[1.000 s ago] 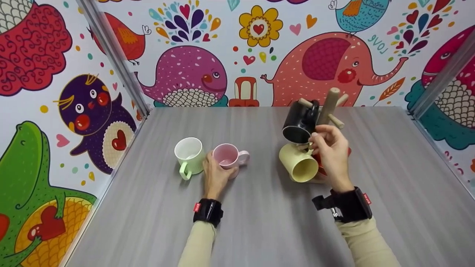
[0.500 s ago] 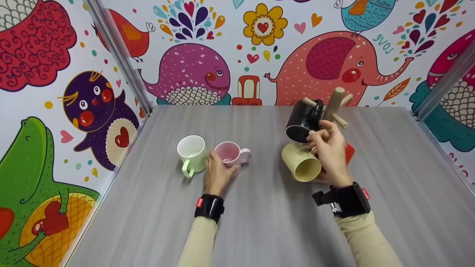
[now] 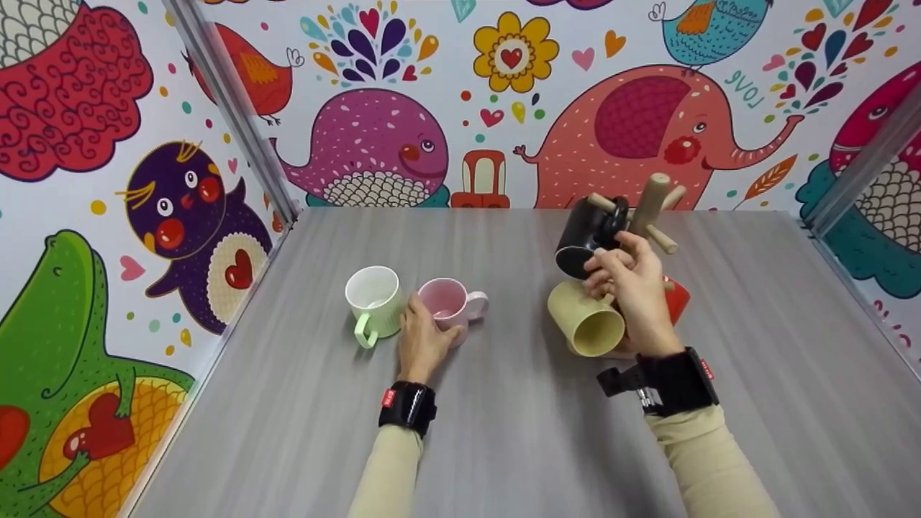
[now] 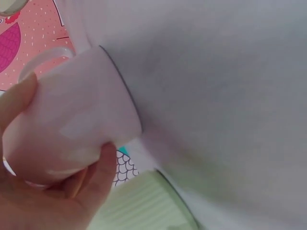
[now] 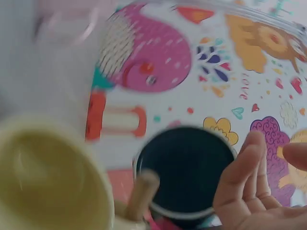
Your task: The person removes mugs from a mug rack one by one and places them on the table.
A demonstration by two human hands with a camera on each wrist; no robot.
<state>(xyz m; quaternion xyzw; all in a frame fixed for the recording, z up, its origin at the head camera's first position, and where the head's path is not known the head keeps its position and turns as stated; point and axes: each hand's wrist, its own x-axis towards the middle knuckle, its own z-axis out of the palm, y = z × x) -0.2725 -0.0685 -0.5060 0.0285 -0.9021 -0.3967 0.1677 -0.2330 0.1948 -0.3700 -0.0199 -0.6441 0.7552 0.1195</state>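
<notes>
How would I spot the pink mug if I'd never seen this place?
On the grey table, look to the left of the wooden stand. There the left hand grips the pink mug around its side. A handle pointing right, toward the stand, sets it apart from the pale green mug beside it, whose handle points toward the person.

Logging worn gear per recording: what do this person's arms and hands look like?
Both sleeves are plain beige. The left black wrist strap bears a red tag; the right black wrist strap, also red-tagged, has a protruding tab and shiny piece. Left hand and right hand are bare.
</notes>
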